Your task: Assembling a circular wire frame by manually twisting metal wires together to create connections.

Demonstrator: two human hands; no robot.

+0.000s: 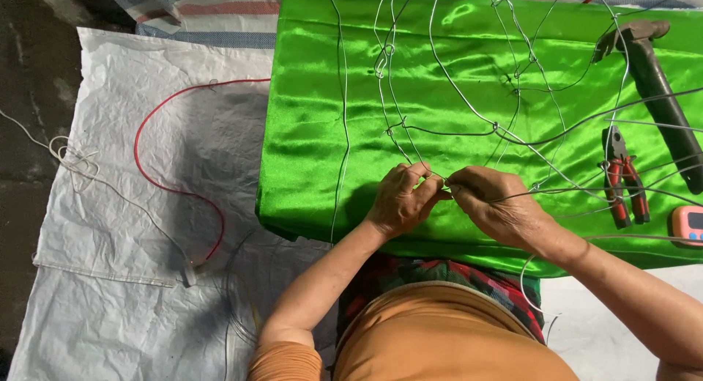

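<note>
Left hand [400, 199] and right hand [492, 203] meeting over near edge of green cloth [315, 132], fingers pinched on thin wire frame [439, 95]. Red-handled pliers [624, 183] and hammer [659, 88] on cloth, right of hands.

Glossy satin cloth [454, 132]; thin bare metal wire [469, 110].

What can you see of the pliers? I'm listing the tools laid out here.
The pliers lie flat on the green satin cloth, right of the right hand, untouched. Dark metal jaws point away from the person, apparently shut; the red-sleeved handles point toward them, slightly apart. Thin wires cross them. A hammer lies beyond.
</note>
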